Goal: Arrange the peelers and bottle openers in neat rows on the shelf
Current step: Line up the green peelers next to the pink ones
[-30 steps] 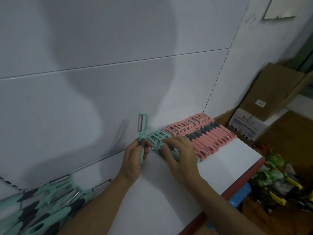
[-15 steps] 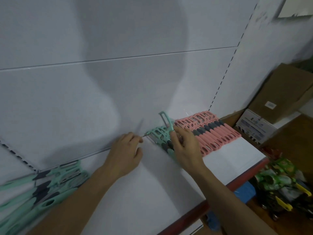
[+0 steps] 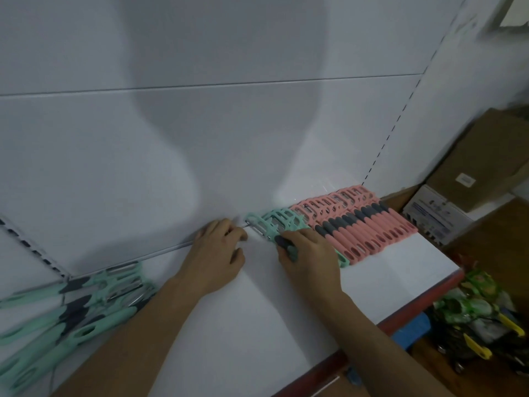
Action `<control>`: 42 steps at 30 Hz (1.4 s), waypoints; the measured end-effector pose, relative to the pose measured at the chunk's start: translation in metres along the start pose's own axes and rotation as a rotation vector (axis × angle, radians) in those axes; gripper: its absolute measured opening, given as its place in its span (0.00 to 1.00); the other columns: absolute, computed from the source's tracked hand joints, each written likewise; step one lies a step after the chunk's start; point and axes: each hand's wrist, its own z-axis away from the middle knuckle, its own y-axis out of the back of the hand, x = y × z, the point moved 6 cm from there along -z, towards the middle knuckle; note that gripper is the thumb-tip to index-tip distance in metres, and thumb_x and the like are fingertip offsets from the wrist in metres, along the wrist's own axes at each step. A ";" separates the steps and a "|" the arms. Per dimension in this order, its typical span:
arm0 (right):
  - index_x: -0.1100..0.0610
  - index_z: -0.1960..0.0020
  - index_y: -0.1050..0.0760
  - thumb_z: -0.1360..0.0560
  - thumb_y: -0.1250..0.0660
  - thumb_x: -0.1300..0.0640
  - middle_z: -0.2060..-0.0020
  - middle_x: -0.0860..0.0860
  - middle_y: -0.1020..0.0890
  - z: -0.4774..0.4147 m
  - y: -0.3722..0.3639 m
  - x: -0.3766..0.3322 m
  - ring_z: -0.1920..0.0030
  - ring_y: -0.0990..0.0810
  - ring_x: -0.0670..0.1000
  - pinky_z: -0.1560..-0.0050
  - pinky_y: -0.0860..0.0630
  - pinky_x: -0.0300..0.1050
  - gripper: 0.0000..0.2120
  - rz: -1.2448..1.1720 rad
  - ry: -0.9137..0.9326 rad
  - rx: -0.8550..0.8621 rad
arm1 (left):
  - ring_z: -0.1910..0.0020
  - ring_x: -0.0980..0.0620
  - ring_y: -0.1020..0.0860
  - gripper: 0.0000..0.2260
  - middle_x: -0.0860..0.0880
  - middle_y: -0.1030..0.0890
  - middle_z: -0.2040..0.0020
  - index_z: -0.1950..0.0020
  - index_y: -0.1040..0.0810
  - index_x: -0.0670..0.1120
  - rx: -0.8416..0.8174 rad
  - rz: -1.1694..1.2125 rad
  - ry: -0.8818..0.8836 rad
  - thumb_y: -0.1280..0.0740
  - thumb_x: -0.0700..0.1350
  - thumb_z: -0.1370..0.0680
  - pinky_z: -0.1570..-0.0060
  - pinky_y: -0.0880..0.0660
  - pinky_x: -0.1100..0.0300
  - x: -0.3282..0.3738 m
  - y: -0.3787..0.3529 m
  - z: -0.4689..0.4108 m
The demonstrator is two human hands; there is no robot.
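A white shelf [image 3: 386, 262] with a red front edge [image 3: 400, 319] runs beneath a pale back panel [image 3: 200, 138]. At 2 o'clock on it, pink peelers [image 3: 369, 224] lie in a tight row against the panel. Just at their 9 o'clock, the right hand [image 3: 309, 256] curls its fingers round the handle of a mint peeler [image 3: 266, 229]. The left hand [image 3: 217, 253] has bent fingertips at the peeler's metal head; whether it is gripping is unclear. A loose mint pile [image 3: 71, 310] sits at 8 o'clock. Cardboard boxes [image 3: 486, 161] stand at 3 o'clock and packaged toys [image 3: 472, 308] at 4.
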 end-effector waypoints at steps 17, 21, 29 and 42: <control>0.56 0.47 0.15 0.25 0.28 0.60 0.55 0.51 0.18 0.007 -0.023 0.006 0.54 0.24 0.52 0.54 0.24 0.49 0.08 -0.024 -0.053 -0.126 | 0.44 0.48 0.25 0.13 0.53 0.25 0.46 0.39 0.21 0.51 -0.050 -0.018 0.052 0.32 0.45 0.24 0.41 0.27 0.49 -0.004 -0.001 0.001; 0.56 0.46 0.15 0.25 0.27 0.61 0.52 0.51 0.17 0.009 -0.022 0.007 0.53 0.23 0.51 0.53 0.23 0.46 0.08 -0.050 -0.083 -0.118 | 0.40 0.48 0.25 0.21 0.52 0.24 0.39 0.31 0.24 0.50 -0.062 -0.002 -0.004 0.34 0.46 0.24 0.38 0.27 0.48 0.001 0.000 0.003; 0.52 0.50 0.15 0.26 0.25 0.56 0.56 0.48 0.17 0.010 -0.022 0.005 0.55 0.23 0.51 0.57 0.25 0.49 0.06 0.036 -0.032 -0.059 | 0.29 0.51 0.32 0.28 0.58 0.33 0.24 0.23 0.32 0.56 -0.194 -0.128 -0.029 0.50 0.62 0.21 0.36 0.33 0.47 0.008 -0.012 0.003; 0.51 0.42 0.18 0.21 0.34 0.51 0.48 0.47 0.18 0.008 -0.011 0.005 0.47 0.26 0.51 0.47 0.29 0.48 0.10 0.061 0.000 -0.168 | 0.24 0.48 0.33 0.24 0.50 0.33 0.21 0.21 0.33 0.49 -0.245 -0.101 -0.056 0.40 0.55 0.16 0.25 0.35 0.53 0.006 0.023 0.004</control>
